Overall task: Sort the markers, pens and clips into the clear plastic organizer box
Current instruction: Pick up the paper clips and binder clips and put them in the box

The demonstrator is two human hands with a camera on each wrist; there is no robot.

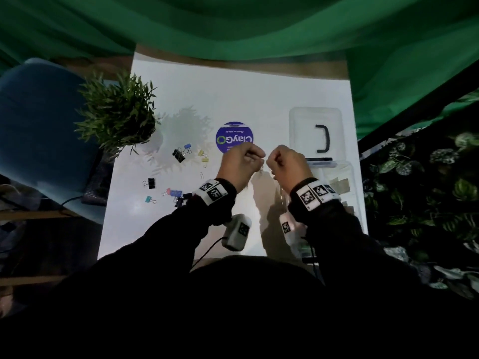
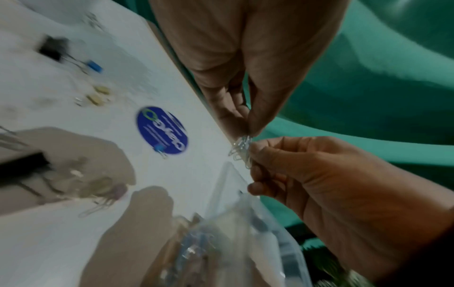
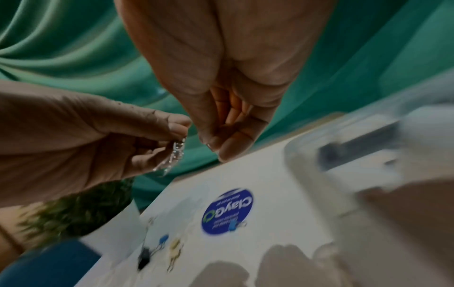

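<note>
Both hands are raised over the middle of the white table [image 1: 181,229], fists close together. My left hand [image 1: 259,158] pinches a bunch of silver paper clips [image 2: 242,148] that hangs from its fingertips [image 3: 180,129]. My right hand [image 1: 270,160] has its thumb and fingers pinched together at the same bunch [image 1: 261,170]. The clear organizer box [image 1: 351,174] lies just right of my right wrist, its contents blurred. Several coloured binder clips lie loose at the left: black [image 1: 178,155], blue [image 1: 187,146], yellow [image 1: 204,156] and teal [image 1: 148,199].
The box's clear lid [image 1: 298,125] with a black handle [image 1: 322,138] lies behind the box. A round blue sticker [image 1: 234,137] marks the table centre, with a small blue clip [image 3: 232,226] on it. A potted plant [image 1: 116,112] stands at the back left, a blue chair [image 1: 39,125] beyond.
</note>
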